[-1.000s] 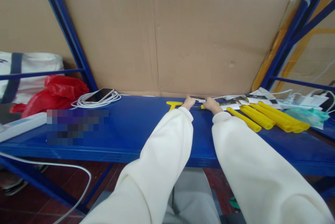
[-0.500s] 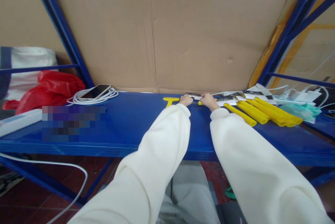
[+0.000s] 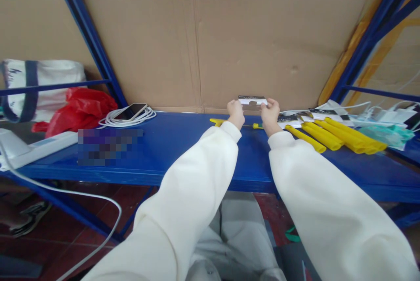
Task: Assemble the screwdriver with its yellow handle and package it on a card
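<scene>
A small black-and-white card [image 3: 252, 100] with a notch in its lower edge is held up above the shelf. My left hand [image 3: 235, 112] is closed at its left end, and my right hand [image 3: 271, 112] pinches the right end between thumb and fingers. Beneath my hands lies a yellow-handled tool [image 3: 216, 121] with a thin shaft, its middle partly hidden by my left hand. A yellow tip piece [image 3: 257, 126] shows close to my right wrist. Several yellow tubes [image 3: 323, 135] with black-and-white cards at their far ends lie right of my right arm.
Cardboard [image 3: 249, 36] stands behind the blue shelf [image 3: 183, 149]. To the left are a phone [image 3: 131, 111] on a coiled white cable, a red bag [image 3: 83, 108] and a white power strip [image 3: 55, 146]. A green plastic packet [image 3: 387, 135] and white chargers sit at the far right.
Both hands have risen from the shelf surface, lifting the card upward in front of the cardboard. The yellow-handled tool stays on the shelf. The view has shifted slightly.
</scene>
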The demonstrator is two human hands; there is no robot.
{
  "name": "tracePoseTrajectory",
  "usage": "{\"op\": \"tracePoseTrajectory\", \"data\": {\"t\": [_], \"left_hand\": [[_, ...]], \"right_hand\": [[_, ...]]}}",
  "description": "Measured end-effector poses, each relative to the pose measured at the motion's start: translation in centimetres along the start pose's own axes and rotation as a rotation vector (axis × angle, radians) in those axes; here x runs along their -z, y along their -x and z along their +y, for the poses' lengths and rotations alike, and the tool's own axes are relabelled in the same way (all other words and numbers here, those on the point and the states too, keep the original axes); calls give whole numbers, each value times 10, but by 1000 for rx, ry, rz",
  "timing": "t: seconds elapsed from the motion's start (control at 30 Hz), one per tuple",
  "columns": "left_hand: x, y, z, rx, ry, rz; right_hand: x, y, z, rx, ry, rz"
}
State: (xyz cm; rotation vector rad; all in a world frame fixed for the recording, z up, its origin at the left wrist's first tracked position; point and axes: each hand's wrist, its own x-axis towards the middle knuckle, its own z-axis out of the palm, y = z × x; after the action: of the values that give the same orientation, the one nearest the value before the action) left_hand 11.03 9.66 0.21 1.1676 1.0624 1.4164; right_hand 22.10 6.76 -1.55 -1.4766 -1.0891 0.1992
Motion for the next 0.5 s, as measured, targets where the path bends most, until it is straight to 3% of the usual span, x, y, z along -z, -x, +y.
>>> {"op": "tracePoseTrajectory", "data": {"t": [0.1, 0.23, 0.4, 0.5], "left_hand": [[20, 13, 26, 62, 181, 28], [59, 29, 45, 87, 260, -14], [105, 45, 43, 110, 244, -19], [124, 50, 36, 123, 110, 43]], "right_hand": [[-4, 4, -5, -14, -177, -75], [-6, 17, -13, -7, -363, -171], [-10, 39, -22, -4, -469, -305], [-11, 50, -24, 6, -472, -367]]}}
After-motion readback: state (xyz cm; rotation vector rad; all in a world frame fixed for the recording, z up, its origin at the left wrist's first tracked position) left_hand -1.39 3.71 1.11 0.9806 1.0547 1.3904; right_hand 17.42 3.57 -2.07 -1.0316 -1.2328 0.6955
